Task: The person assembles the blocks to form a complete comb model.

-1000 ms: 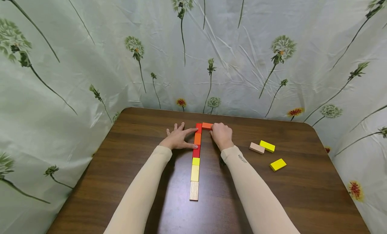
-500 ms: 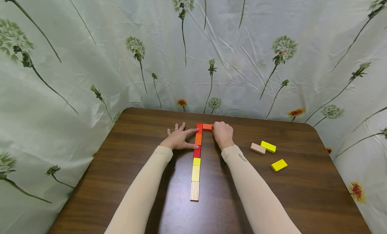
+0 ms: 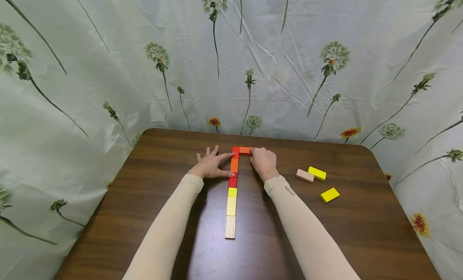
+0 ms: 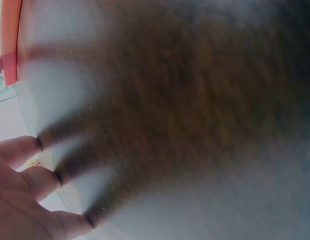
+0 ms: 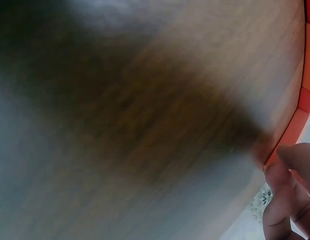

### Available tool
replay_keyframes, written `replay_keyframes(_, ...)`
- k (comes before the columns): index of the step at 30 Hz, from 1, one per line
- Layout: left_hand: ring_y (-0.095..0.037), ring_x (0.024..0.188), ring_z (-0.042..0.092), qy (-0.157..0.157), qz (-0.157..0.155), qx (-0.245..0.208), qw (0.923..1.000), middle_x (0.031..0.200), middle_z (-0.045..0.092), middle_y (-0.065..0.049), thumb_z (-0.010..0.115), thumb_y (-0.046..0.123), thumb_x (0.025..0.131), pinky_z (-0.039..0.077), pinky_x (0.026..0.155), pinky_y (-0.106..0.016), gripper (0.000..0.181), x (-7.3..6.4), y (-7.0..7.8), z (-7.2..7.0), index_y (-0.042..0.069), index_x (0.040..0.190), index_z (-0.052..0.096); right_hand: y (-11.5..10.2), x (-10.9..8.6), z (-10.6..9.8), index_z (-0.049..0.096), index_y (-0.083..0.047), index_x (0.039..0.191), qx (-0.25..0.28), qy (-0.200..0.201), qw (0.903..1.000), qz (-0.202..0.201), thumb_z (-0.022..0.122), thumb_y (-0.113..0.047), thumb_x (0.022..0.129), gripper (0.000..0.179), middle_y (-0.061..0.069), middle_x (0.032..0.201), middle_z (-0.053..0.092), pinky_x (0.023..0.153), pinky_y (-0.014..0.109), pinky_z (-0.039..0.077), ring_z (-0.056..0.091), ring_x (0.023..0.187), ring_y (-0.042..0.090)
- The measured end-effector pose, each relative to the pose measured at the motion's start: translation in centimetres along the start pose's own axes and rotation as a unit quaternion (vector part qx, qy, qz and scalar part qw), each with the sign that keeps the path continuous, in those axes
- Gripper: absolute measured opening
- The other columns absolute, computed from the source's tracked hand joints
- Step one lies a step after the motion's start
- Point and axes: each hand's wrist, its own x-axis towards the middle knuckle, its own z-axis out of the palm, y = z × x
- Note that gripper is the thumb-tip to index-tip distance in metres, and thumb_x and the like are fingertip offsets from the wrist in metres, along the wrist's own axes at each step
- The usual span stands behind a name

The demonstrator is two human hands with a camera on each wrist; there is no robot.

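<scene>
A straight row of small blocks runs away from the person: a plain wood block [image 3: 230, 227] nearest, then a pale yellow block [image 3: 231, 206], a bright yellow block [image 3: 232, 192], a dark red block [image 3: 233, 181], an orange block [image 3: 234, 165] and a red block [image 3: 236, 151] farthest. My left hand [image 3: 209, 166] has its fingers spread, with thumb and index tip against the row's left side. At the far end, an orange-red block [image 3: 244, 151] lies crosswise to the right of the red one. My right hand [image 3: 264, 161] pinches its right end between thumb and curled fingers [image 5: 280, 180].
To the right on the brown table [image 3: 289, 231] lie a pinkish wood block [image 3: 305, 176], a yellow block [image 3: 316, 173] touching it, and another yellow block [image 3: 330, 195] nearer. A flowered curtain [image 3: 275, 71] hangs behind the table's far edge.
</scene>
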Motion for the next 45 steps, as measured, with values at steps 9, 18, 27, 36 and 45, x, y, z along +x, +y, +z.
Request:
replay_keyframes(9, -0.064, 0.16, 0.003, 0.0, 0.007, -0.004, 1.0, 0.18, 0.008, -0.026, 0.073, 0.072, 0.091, 0.005, 0.119, -0.089, 0.091, 0.0, 0.2, -0.1, 0.044, 0.168, 0.034, 0.4, -1.5, -1.1, 0.081, -0.016, 0.121, 0.033, -0.018, 0.9989, -0.025, 0.077, -0.027, 0.101, 0.023, 0.009, 0.111, 0.083, 0.07, 0.046, 0.064, 0.077, 0.081, 0.031)
replay_keyframes(18, -0.063, 0.161, 0.0, 0.004, 0.006, -0.015, 0.9999, 0.18, 0.007, -0.024, 0.073, 0.073, 0.089, 0.003, 0.119, -0.089, 0.09, 0.0, -0.3, 0.2, 0.046, 0.167, 0.035, 0.5, -3.9, -1.4, 0.084, -0.017, 0.104, 0.113, -0.049, 0.9909, -0.054, 0.079, -0.021, 0.099, 0.008, -0.001, 0.089, 0.08, 0.072, 0.042, 0.062, 0.072, 0.076, 0.018)
replay_keyframes(27, -0.064, 0.161, 0.001, 0.005, 0.007, -0.015, 0.9999, 0.18, 0.009, -0.026, 0.073, 0.074, 0.089, 0.002, 0.119, -0.089, 0.091, -0.1, -0.1, 0.2, 0.044, 0.167, 0.037, -0.3, -7.1, -1.0, 0.084, -0.018, 0.099, 0.165, -0.098, 0.9764, -0.098, 0.081, -0.022, 0.097, 0.005, -0.007, 0.08, 0.075, 0.07, 0.034, 0.057, 0.062, 0.07, 0.006)
replay_keyframes(36, -0.062, 0.161, 0.001, 0.008, 0.011, -0.017, 0.9998, 0.18, 0.009, -0.025, 0.074, 0.073, 0.089, 0.003, 0.119, -0.089, 0.09, 0.0, -0.2, 0.2, 0.044, 0.167, 0.037, -1.1, -8.6, -0.7, 0.085, -0.017, 0.096, 0.176, -0.091, 0.9706, -0.136, 0.081, -0.022, 0.097, 0.006, -0.008, 0.077, 0.074, 0.068, 0.028, 0.053, 0.06, 0.069, 0.004)
replay_keyframes(45, -0.063, 0.161, 0.001, 0.008, 0.012, -0.018, 0.9997, 0.18, 0.008, -0.025, 0.073, 0.073, 0.09, 0.002, 0.119, -0.089, 0.09, -0.1, -0.2, 0.2, 0.044, 0.167, 0.036, -1.7, -9.1, -0.2, 0.084, -0.017, 0.091, 0.175, -0.09, 0.9697, -0.145, 0.082, -0.02, 0.095, 0.006, -0.01, 0.07, 0.067, 0.063, 0.025, 0.047, 0.052, 0.063, 0.003)
